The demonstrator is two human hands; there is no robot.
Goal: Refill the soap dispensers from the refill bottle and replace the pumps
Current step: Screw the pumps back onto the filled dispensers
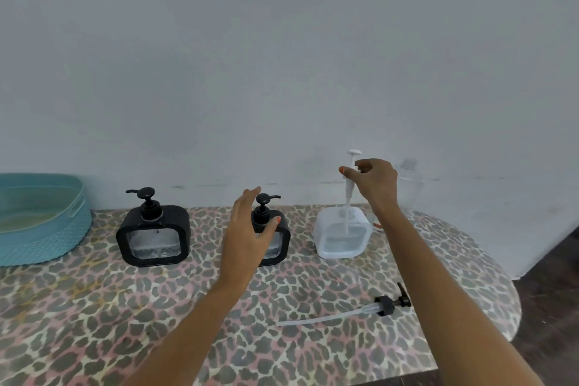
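Three square soap dispensers stand in a row near the wall. The left black dispenser [153, 234] has its pump on. In front of the middle black dispenser [275, 238], which also carries its pump, my left hand [247, 229] hovers with straight fingers, thumb near the pump collar. The white dispenser [343, 236] stands at the right. My right hand [372, 180] pinches the white pump [349, 188], lifted so its tube hangs into the dispenser's neck. A loose black pump [385, 305] with a clear tube lies on the table in front. A clear bottle [410, 180] stands behind my right hand, mostly hidden.
A teal woven basket [47, 229] sits at the table's far left. The leopard-print table [125, 323] ends in a rounded edge on the right, with dark floor beyond. A plain wall rises right behind the dispensers.
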